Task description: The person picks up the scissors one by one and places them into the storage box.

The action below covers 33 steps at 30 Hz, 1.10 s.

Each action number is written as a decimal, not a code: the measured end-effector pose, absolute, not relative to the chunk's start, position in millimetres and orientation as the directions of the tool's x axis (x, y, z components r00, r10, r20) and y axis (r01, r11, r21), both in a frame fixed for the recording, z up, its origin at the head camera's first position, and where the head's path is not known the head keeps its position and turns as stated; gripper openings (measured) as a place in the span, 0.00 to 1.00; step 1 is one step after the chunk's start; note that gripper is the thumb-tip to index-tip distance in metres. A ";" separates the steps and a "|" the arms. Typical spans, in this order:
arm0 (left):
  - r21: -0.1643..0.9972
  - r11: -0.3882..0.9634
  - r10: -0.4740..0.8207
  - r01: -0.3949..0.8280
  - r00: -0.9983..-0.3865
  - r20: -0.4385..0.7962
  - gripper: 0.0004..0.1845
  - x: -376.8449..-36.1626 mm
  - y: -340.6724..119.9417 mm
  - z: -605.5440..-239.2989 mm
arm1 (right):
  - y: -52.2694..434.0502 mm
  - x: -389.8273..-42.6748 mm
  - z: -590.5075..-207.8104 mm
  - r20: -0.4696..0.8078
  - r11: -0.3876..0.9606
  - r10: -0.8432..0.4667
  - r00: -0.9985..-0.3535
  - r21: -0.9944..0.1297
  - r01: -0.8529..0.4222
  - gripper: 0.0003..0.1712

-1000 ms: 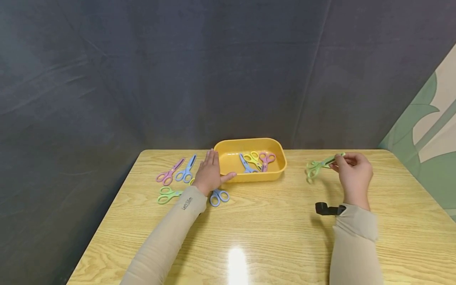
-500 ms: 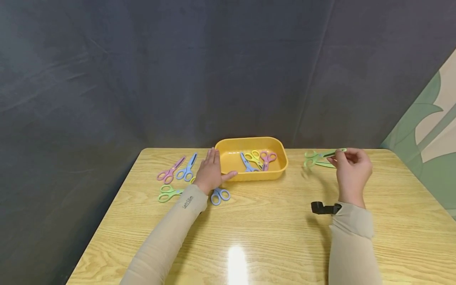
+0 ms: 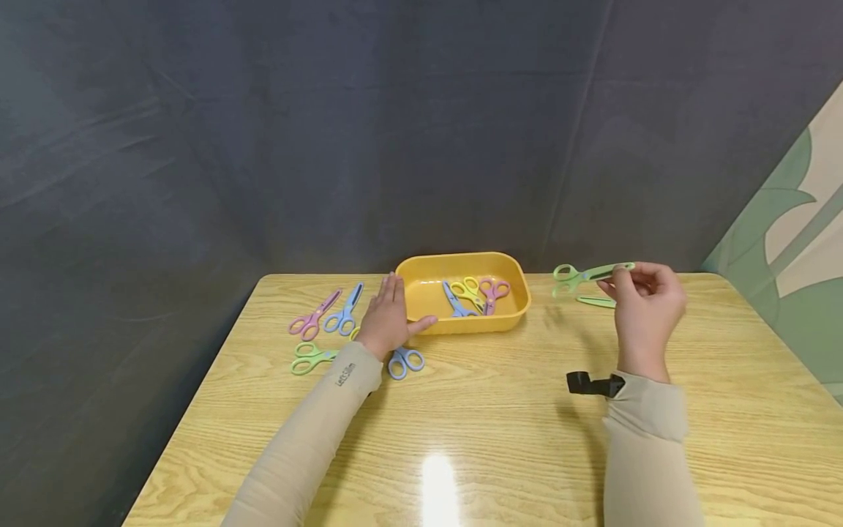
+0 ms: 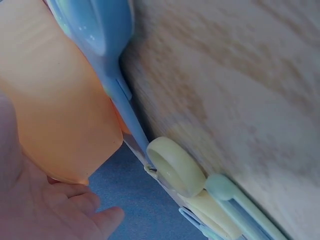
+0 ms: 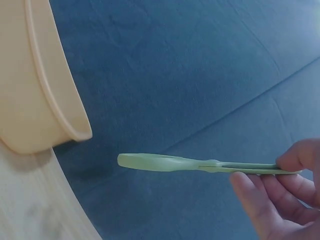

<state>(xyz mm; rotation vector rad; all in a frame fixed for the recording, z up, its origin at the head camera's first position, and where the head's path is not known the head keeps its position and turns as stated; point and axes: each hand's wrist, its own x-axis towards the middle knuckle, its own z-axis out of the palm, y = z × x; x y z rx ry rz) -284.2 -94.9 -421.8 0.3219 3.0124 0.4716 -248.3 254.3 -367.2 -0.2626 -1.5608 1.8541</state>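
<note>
My right hand (image 3: 648, 315) pinches a pair of green scissors (image 3: 578, 277) near the blade end, between thumb and fingers. Its handle loops point left, toward the yellow bin (image 3: 461, 326); the right wrist view has these green scissors (image 5: 170, 162) raised, edge-on. With fingers straight, my left hand (image 3: 387, 322) rests against the left end of that bin. Inside lie blue scissors (image 3: 457, 301), yellow scissors (image 3: 467, 293) and pink scissors (image 3: 492, 294). Beside the left wrist are another pair of blue scissors (image 3: 405, 361), partly hidden by the hand.
Left of the left hand lie pink scissors (image 3: 315, 316), blue scissors (image 3: 344, 311) and green scissors (image 3: 309, 357) on the wooden table (image 3: 500, 424). A slim green piece (image 3: 596, 301) lies beyond the right hand. A dark curtain (image 3: 421, 146) hangs behind the table.
My right hand has lifted the green scissors and shifted slightly left, bringing their loops nearer the bin. The slim green piece has come into view beneath. My left hand stays put.
</note>
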 end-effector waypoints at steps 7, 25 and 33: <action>0.293 0.934 0.221 0.202 -0.975 -0.033 0.60 -285.6 -95.5 -424.2 | 241.4 -252.2 -370.0 0.282 -0.078 0.587 -0.759 -0.913 -0.400 0.03; 0.248 0.947 0.217 0.203 -0.976 -0.032 0.61 -284.6 -92.6 -420.6 | 211.9 -260.5 -383.4 0.164 -0.242 0.490 -0.856 -0.918 -0.315 0.03; 0.194 0.960 0.212 0.202 -0.977 -0.032 0.61 -284.9 -93.9 -424.3 | 196.8 -262.7 -392.8 0.134 -0.203 0.443 -0.887 -0.948 -0.245 0.04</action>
